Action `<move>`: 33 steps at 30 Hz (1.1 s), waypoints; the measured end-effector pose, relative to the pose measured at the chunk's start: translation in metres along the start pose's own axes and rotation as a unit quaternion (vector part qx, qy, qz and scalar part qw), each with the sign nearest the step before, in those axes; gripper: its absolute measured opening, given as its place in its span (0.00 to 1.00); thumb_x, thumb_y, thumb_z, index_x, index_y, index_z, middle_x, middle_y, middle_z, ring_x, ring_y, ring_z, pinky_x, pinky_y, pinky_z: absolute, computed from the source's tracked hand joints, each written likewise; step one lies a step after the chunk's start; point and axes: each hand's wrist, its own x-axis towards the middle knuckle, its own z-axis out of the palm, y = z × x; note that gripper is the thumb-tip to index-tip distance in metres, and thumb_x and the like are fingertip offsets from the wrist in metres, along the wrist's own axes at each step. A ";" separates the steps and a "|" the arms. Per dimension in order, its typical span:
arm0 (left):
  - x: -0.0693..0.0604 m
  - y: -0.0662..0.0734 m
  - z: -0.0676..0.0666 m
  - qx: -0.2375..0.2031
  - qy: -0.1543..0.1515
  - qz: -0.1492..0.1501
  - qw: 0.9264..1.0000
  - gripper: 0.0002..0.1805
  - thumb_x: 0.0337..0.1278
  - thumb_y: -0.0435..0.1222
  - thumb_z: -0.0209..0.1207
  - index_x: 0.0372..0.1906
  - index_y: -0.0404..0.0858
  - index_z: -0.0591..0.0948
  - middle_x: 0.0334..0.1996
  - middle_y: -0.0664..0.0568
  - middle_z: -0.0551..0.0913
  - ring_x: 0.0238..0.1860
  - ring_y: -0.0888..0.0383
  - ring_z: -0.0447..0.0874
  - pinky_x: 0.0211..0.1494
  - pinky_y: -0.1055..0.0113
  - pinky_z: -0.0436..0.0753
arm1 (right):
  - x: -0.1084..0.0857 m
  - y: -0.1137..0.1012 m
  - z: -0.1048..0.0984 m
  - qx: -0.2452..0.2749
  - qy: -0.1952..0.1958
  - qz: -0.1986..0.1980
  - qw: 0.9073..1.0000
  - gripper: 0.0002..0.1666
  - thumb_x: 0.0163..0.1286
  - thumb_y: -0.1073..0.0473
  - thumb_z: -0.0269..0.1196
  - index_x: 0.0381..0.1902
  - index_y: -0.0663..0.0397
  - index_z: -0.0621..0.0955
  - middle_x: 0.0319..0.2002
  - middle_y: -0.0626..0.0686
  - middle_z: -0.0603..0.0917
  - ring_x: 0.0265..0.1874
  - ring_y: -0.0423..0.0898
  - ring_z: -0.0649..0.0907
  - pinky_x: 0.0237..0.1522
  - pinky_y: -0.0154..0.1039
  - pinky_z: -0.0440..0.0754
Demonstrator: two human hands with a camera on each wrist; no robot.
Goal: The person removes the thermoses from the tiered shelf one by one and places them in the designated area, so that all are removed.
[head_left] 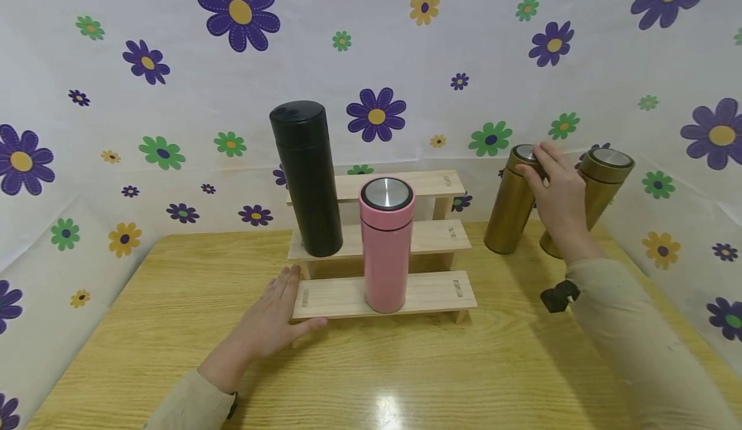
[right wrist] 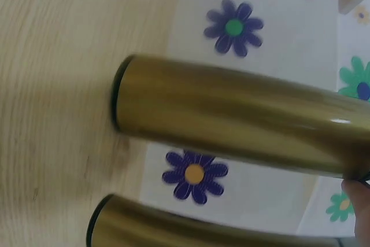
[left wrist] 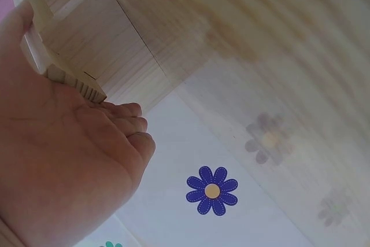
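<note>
My left hand [head_left: 266, 317] rests against the left end of a three-step wooden rack [head_left: 435, 291], its thumb along the lowest step's front edge; the left wrist view shows its fingers [left wrist: 130, 122] touching the step's end. On that step stands a pink thermos flask [head_left: 387, 262] with a silver-topped lid. A tall black thermos flask [head_left: 310, 192] stands on the middle step at the left. At the right, my right hand [head_left: 559, 188] grips a gold thermos flask [head_left: 507, 208] near its lid from above. Its base appears at table level in the right wrist view, where the hand is mostly out of frame.
A second gold thermos flask [head_left: 599, 192] stands just right of the gripped one, partly behind the hand. The wooden table [head_left: 371, 365] extends in front of the rack. White cloth [head_left: 464, 31] with printed flowers hangs behind and at both sides.
</note>
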 end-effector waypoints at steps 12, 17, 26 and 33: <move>0.001 -0.001 0.003 0.002 0.002 -0.003 1.000 0.60 0.54 0.69 0.50 0.74 0.29 0.45 0.74 0.36 0.44 0.73 0.40 0.42 0.73 0.48 0.49 | -0.005 0.009 0.010 0.018 0.060 -0.006 0.998 0.30 0.66 0.52 0.63 0.62 0.59 0.75 0.64 0.55 0.73 0.65 0.49 0.69 0.60 0.49 0.72; 0.000 0.000 0.003 0.001 0.006 -0.002 1.000 0.59 0.54 0.69 0.50 0.74 0.28 0.46 0.74 0.36 0.45 0.73 0.40 0.43 0.72 0.47 0.50 | -0.005 0.011 0.012 0.027 0.082 -0.010 0.996 0.28 0.66 0.53 0.64 0.61 0.60 0.76 0.63 0.54 0.74 0.64 0.49 0.71 0.60 0.48 0.73; -0.001 -0.001 0.000 -0.001 0.006 -0.003 1.000 0.60 0.54 0.69 0.49 0.74 0.27 0.46 0.74 0.36 0.45 0.73 0.39 0.42 0.72 0.47 0.49 | -0.003 0.011 0.014 0.031 0.077 -0.009 0.997 0.29 0.65 0.52 0.64 0.62 0.58 0.76 0.63 0.53 0.74 0.64 0.48 0.70 0.60 0.47 0.72; 0.001 0.001 0.001 0.003 0.002 0.000 1.000 0.60 0.53 0.70 0.48 0.73 0.27 0.46 0.74 0.36 0.44 0.73 0.39 0.42 0.72 0.47 0.50 | -0.004 0.012 0.011 0.038 0.074 -0.008 0.997 0.28 0.65 0.53 0.64 0.61 0.59 0.76 0.63 0.54 0.75 0.64 0.49 0.71 0.61 0.46 0.71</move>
